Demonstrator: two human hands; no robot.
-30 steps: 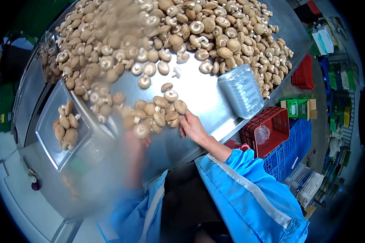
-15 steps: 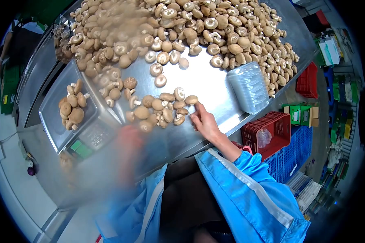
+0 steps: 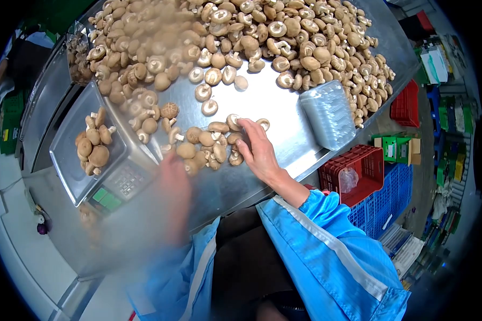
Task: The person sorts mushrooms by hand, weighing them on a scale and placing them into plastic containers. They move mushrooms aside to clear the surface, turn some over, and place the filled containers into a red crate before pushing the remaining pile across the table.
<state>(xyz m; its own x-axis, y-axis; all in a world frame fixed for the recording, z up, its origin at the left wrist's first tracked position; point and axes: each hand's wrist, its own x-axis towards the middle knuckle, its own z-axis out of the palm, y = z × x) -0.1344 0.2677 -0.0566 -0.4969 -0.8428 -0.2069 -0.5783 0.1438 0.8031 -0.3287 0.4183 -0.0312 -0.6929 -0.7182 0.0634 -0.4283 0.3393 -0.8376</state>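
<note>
A small group of brown-capped shiitake mushrooms (image 3: 217, 140) lies on the steel table, with both hands around its near side. My right hand (image 3: 261, 157) reaches over the group's right edge, fingers stretched and apart. Its fingertips touch a shiitake mushroom with its pale underside up (image 3: 232, 122), and the thumb is beside another. A single upturned mushroom (image 3: 263, 124) lies just beyond the fingers. My left hand (image 3: 174, 179) is at the group's lower left, too blurred to show its fingers or anything in them.
A scale with a clear tray (image 3: 69, 166) of mushrooms stands at left. A large mushroom heap (image 3: 326, 48) covers the table's far side. Stacked clear plastic trays (image 3: 328, 115) sit at the right edge. Red (image 3: 353, 160) and blue crates are beyond it.
My right hand has moved left and slightly up onto the group. The mushroom by its fingertips has shifted right and now shows its underside. My left hand has risen slightly toward the group.
</note>
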